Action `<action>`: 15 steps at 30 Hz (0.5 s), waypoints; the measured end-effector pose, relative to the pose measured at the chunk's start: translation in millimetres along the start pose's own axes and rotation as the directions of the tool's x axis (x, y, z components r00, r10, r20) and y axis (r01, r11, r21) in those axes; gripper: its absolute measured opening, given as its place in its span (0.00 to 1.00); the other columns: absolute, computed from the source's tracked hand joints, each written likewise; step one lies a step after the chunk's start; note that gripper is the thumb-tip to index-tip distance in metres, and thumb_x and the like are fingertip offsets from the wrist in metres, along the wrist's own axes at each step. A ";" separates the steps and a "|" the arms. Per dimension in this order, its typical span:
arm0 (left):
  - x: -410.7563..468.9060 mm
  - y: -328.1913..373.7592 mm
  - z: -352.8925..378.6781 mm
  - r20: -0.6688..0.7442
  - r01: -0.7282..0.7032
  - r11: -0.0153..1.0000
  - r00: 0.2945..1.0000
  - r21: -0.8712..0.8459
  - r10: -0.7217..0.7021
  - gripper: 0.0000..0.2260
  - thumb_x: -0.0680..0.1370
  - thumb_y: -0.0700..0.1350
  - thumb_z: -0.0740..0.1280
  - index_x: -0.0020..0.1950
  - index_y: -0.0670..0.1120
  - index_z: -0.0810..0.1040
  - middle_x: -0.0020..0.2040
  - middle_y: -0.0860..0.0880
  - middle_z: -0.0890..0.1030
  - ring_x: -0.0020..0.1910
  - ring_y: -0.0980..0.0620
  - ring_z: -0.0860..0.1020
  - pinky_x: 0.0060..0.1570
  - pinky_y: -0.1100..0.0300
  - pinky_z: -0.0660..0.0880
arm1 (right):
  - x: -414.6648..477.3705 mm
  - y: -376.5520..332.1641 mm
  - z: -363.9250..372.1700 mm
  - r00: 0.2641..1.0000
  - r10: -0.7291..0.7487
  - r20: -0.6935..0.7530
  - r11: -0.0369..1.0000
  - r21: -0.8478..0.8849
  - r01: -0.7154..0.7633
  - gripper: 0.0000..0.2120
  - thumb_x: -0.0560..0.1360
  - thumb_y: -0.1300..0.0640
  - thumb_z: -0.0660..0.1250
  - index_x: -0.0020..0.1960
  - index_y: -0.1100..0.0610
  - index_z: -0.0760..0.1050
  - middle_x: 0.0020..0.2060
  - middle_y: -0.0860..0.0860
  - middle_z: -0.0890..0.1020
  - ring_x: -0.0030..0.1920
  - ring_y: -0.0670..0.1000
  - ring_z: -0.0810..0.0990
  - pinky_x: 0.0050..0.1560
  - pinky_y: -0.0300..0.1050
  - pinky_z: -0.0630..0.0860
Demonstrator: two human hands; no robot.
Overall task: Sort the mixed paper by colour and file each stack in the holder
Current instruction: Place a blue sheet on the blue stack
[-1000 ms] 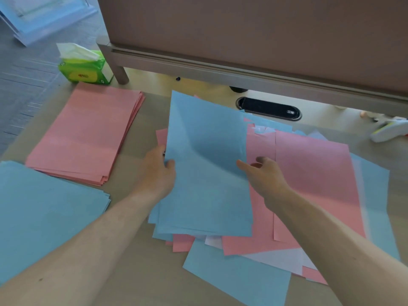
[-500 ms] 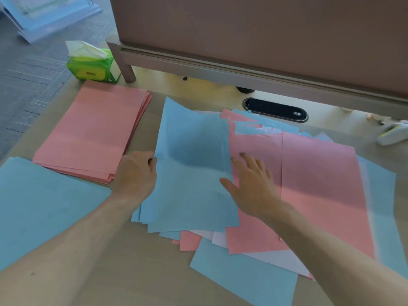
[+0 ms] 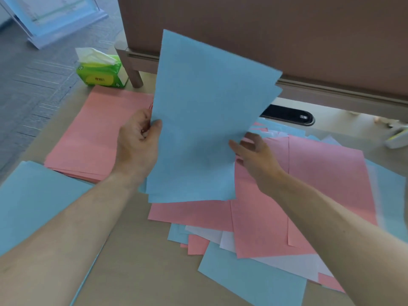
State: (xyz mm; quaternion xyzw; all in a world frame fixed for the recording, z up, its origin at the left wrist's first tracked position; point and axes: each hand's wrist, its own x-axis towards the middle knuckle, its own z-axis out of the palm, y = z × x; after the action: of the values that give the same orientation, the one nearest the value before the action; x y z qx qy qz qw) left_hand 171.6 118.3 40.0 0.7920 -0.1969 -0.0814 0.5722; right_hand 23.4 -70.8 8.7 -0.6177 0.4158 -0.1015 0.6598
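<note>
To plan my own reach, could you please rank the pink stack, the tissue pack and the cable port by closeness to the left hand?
1. Pink stack, right beside the left hand.
2. Tissue pack, far left corner.
3. Cable port, across to the right.

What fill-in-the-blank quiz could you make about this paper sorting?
The left hand grips lifted sheets coloured ____.
The sorted stack next to the tissue pack is ____.
Besides blue and pink, the mixed pile shows sheets coloured ____.
Missing words: blue; pink; white.
</note>
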 end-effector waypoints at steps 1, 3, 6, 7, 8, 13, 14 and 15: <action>2.0 3.8 4.4 -0.009 0.020 0.997 1.000 -0.070 -0.021 0.11 0.83 0.38 0.63 0.50 0.53 0.79 0.41 0.57 0.85 0.41 0.59 0.81 0.42 0.63 0.77 | 1.7 -4.8 -1.6 0.999 -0.032 -0.043 0.999 0.006 0.032 0.18 0.77 0.56 0.72 0.65 0.54 0.72 0.50 0.49 0.84 0.42 0.41 0.83 0.38 0.31 0.75; 4.6 8.2 12.5 -0.003 0.033 0.989 0.999 -0.146 -0.034 0.11 0.83 0.36 0.62 0.54 0.52 0.78 0.43 0.57 0.85 0.43 0.59 0.82 0.43 0.65 0.77 | 3.5 -11.5 -4.9 0.987 -0.106 -0.122 0.994 -0.020 0.104 0.12 0.79 0.60 0.69 0.61 0.54 0.73 0.43 0.48 0.82 0.37 0.41 0.82 0.35 0.32 0.74; 3.3 14.7 23.2 0.028 -0.044 0.993 0.998 -0.108 0.048 0.14 0.83 0.33 0.60 0.57 0.52 0.75 0.44 0.59 0.84 0.43 0.63 0.81 0.45 0.69 0.74 | 1.0 -20.0 -6.5 0.965 -0.209 -0.157 0.978 -0.011 0.210 0.08 0.80 0.64 0.64 0.56 0.53 0.73 0.43 0.47 0.83 0.40 0.44 0.81 0.41 0.40 0.77; 1.6 17.4 25.5 0.033 -0.072 0.991 0.997 -0.110 0.076 0.15 0.83 0.33 0.60 0.57 0.54 0.74 0.46 0.60 0.84 0.45 0.62 0.81 0.47 0.68 0.74 | -0.8 -23.6 -5.8 0.954 -0.253 -0.160 0.967 -0.009 0.255 0.08 0.80 0.64 0.62 0.54 0.52 0.73 0.44 0.47 0.83 0.41 0.46 0.81 0.43 0.43 0.77; 0.3 20.1 26.4 0.030 -0.091 0.988 0.995 -0.126 0.096 0.15 0.83 0.34 0.60 0.57 0.55 0.74 0.48 0.60 0.84 0.48 0.60 0.82 0.49 0.66 0.75 | -2.7 -27.1 -5.2 0.940 -0.300 -0.162 0.953 0.000 0.304 0.08 0.80 0.64 0.61 0.52 0.51 0.71 0.46 0.48 0.83 0.43 0.48 0.80 0.45 0.46 0.76; -13.4 18.4 18.3 -0.034 -0.111 0.986 0.994 -0.126 0.108 0.13 0.83 0.36 0.62 0.55 0.56 0.69 0.49 0.67 0.80 0.50 0.65 0.78 0.52 0.67 0.73 | -16.6 -28.0 -3.7 0.889 -0.445 -0.111 0.891 0.039 0.452 0.08 0.75 0.62 0.60 0.53 0.53 0.68 0.48 0.56 0.80 0.48 0.53 0.77 0.49 0.53 0.73; -17.3 14.9 16.0 -0.017 -0.090 0.990 0.996 -0.111 0.088 0.13 0.83 0.39 0.63 0.57 0.59 0.69 0.51 0.67 0.80 0.54 0.64 0.79 0.55 0.62 0.74 | -20.7 -25.1 -3.1 0.883 -0.459 -0.092 0.887 0.014 0.462 0.09 0.76 0.62 0.61 0.55 0.54 0.68 0.50 0.56 0.80 0.50 0.52 0.77 0.51 0.54 0.73; -19.2 8.8 14.3 0.003 -0.064 0.993 0.998 -0.098 0.064 0.14 0.82 0.42 0.64 0.59 0.62 0.69 0.55 0.66 0.80 0.58 0.62 0.78 0.60 0.55 0.75 | -23.7 -21.9 -2.4 0.879 -0.470 -0.076 0.882 -0.015 0.470 0.12 0.76 0.62 0.62 0.58 0.53 0.69 0.53 0.54 0.80 0.53 0.50 0.79 0.53 0.53 0.75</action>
State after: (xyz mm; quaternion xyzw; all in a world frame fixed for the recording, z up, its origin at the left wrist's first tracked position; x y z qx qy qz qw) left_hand 147.1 111.2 41.7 0.7562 -0.2198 -0.0750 0.6118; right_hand 15.1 -61.9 38.6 -0.6944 0.2784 -0.2830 0.6001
